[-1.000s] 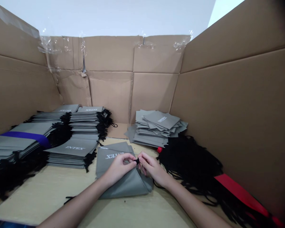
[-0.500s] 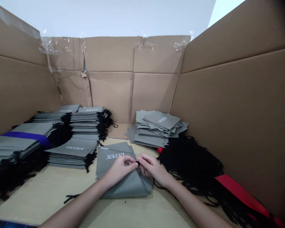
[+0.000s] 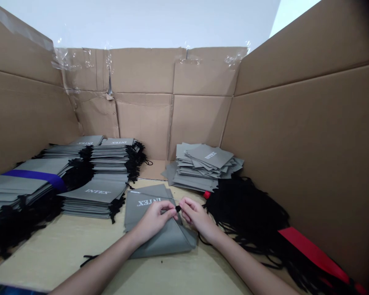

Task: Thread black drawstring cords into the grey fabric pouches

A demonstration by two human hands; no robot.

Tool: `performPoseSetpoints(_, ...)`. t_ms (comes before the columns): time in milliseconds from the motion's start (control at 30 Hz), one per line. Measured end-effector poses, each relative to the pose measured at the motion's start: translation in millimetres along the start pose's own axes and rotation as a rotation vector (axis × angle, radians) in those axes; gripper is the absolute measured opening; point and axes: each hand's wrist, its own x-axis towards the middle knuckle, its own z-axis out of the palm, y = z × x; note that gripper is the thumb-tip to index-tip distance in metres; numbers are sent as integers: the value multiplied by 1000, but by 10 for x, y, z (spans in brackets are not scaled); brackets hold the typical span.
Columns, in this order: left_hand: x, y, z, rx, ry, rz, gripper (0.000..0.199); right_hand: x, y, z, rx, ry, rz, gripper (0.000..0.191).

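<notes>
Grey INTEX pouches [image 3: 147, 194] lie in front of me, the top one folded over toward the table's front edge. My left hand [image 3: 160, 215] rests over them, thumb and index finger pinched on a small black cord knot [image 3: 178, 208]. Close beside it on the right, my right hand [image 3: 193, 211] pinches at the same cord; its lower fingers are curled. A thin metal rod [image 3: 141, 192] runs over the pouches toward my right fingers. Black cord shows below my right hand and a loose end beside my left forearm.
Stacked grey pouches with black cords [image 3: 94, 196] stand on the left, some under a purple band [image 3: 33, 175]. More pouches [image 3: 209, 164] are heaped at the back right. A black cord bundle [image 3: 249, 209] with a red band [image 3: 313, 254] lies right. Cardboard walls [image 3: 144, 69] enclose the table.
My fingertips have parted slightly, and the black knot between them shows more. The cord end by my left forearm has shifted a little left and down.
</notes>
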Motion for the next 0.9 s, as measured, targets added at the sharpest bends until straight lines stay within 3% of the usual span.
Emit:
performPoseSetpoints(400, 3, 20, -20, 91, 85, -85, 24, 6, 27, 64, 73, 18, -21, 36)
performPoseSetpoints(567, 2, 10, -9, 7, 42, 1, 23, 26, 31, 109, 212, 71, 10, 38)
performPoseSetpoints(900, 9, -19, -18, -51, 78, 5, 25, 38, 11, 193, 372, 168, -7, 36)
